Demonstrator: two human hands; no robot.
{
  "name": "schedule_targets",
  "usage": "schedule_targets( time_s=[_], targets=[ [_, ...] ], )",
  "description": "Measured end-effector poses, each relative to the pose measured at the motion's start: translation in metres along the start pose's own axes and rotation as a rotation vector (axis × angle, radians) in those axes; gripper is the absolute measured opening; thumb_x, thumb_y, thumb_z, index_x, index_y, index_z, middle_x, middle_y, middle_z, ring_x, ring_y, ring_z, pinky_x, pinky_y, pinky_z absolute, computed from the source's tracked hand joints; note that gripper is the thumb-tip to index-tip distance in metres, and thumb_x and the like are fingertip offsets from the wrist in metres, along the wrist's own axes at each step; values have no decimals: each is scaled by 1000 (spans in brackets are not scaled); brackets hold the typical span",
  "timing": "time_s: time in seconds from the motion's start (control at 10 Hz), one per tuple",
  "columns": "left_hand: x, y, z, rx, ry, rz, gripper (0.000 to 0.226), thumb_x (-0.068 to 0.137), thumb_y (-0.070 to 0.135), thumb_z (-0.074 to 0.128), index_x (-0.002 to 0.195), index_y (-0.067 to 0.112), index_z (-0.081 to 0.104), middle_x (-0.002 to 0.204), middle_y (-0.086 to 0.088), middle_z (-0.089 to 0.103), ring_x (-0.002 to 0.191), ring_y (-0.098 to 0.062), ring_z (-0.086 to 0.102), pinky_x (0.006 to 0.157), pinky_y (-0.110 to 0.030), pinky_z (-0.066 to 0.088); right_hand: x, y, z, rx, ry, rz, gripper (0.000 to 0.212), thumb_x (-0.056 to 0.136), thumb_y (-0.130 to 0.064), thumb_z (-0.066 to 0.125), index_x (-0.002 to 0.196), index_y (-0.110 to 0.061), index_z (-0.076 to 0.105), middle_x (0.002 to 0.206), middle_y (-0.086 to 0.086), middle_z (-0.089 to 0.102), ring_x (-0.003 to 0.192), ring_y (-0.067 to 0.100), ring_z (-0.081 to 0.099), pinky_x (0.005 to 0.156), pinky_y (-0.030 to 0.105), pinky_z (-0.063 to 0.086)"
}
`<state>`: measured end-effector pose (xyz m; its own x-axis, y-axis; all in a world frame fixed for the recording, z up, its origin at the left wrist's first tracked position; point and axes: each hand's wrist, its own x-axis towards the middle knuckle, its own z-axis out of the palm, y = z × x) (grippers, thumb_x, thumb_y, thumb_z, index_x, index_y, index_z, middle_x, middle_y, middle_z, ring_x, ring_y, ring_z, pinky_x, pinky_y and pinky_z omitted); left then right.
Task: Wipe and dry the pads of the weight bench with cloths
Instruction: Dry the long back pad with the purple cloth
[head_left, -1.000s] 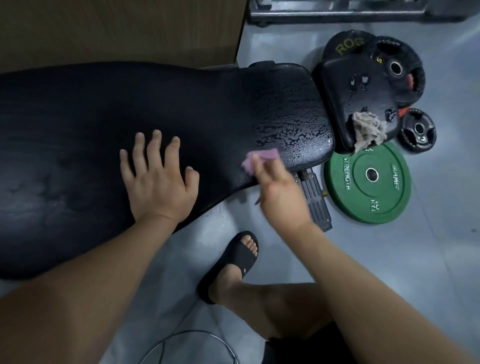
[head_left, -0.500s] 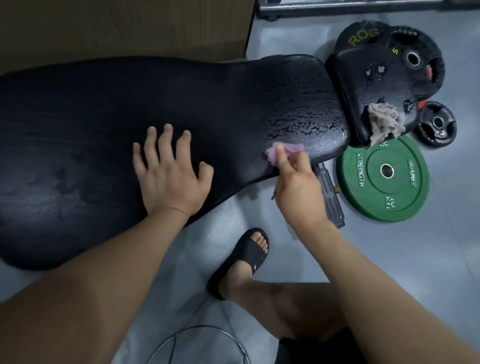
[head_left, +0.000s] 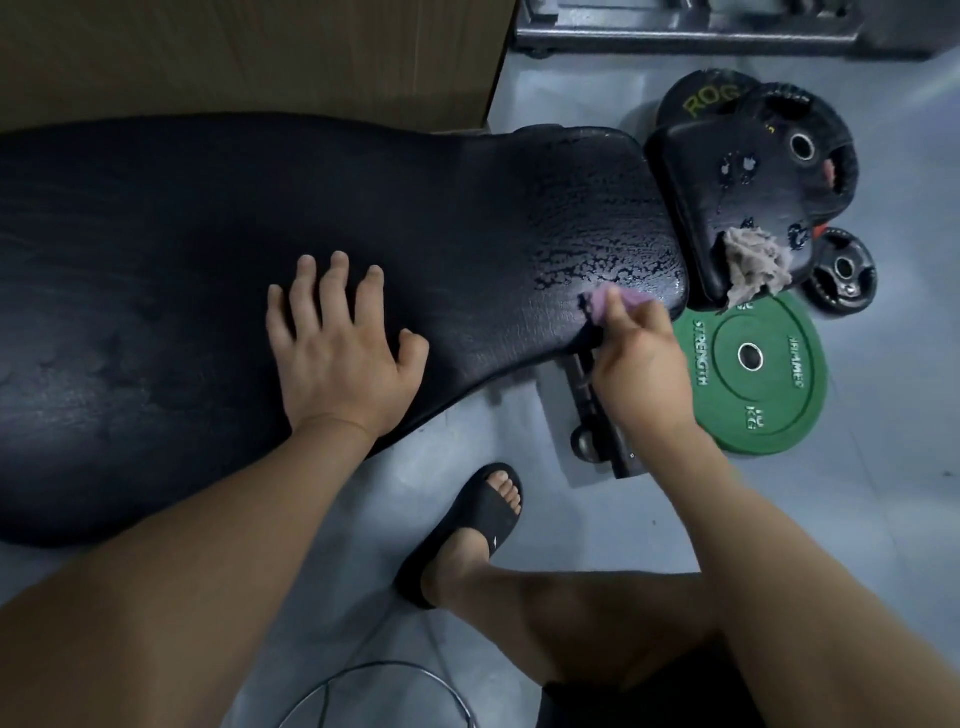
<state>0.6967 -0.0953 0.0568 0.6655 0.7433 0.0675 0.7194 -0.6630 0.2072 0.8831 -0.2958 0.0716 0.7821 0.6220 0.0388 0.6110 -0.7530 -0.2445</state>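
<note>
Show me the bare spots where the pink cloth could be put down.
Free: the long pad left of the left hand; the floor between the sandal and the green plate. Crowded: the seat pad bears a beige cloth, with black plates packed around it.

Long black back pad (head_left: 208, 291) stretched across the view, matte at the wide end, beaded with wet film at the narrow end. Small pink cloth (head_left: 597, 300) pinched in the right hand (head_left: 641, 364), pressed on that wet end's near edge. Smaller black seat pad (head_left: 727, 208) just beyond, spotted with droplets — crumpled beige cloth (head_left: 753, 265) draped over its near corner.
</note>
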Motion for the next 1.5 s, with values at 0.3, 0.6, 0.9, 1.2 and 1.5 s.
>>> schedule_targets(
  time_s=[0.3,0.6,0.9,1.2,1.5],
  targets=[
    [1,0,0,-11,1,3,65,89,45,48,147,15,46,159,-15,38,152,-39,23,123,-61,16,-3,-34,-19,110,-420,-63,82,91,-16,61,158,0,16,141,27,32,122,47,48,105,30,38],
    [2,1,0,-16,12,14,65,89,45,46,145,13,47,157,-17,39,151,-40,25,122,-61,16,4,-2,-14,-1,-327,-215,57,92,-11,58,147,-7,46,117,22,53,90,45,62,74,51,56],
    [2,1,1,5,0,18,66,89,45,44,146,13,46,157,-17,39,151,-40,25,122,-60,16,-15,-24,-1,66,-17,-173,51,87,-13,43,130,11,58,104,21,52,98,42,52,92,49,49],
    [2,2,1,1,2,19,65,89,45,45,145,12,47,156,-16,40,150,-39,26,122,-60,17,7,-35,0,33,7,-62,14,88,-7,61,97,3,60,92,24,55,68,39,55,59,33,35],
    [3,2,1,-11,15,20,64,87,43,46,143,11,48,154,-17,42,149,-40,28,121,-61,18,2,-53,12,16,79,-109,41,97,-36,64,95,4,61,91,26,56,66,38,55,59,37,47]
  ],
)
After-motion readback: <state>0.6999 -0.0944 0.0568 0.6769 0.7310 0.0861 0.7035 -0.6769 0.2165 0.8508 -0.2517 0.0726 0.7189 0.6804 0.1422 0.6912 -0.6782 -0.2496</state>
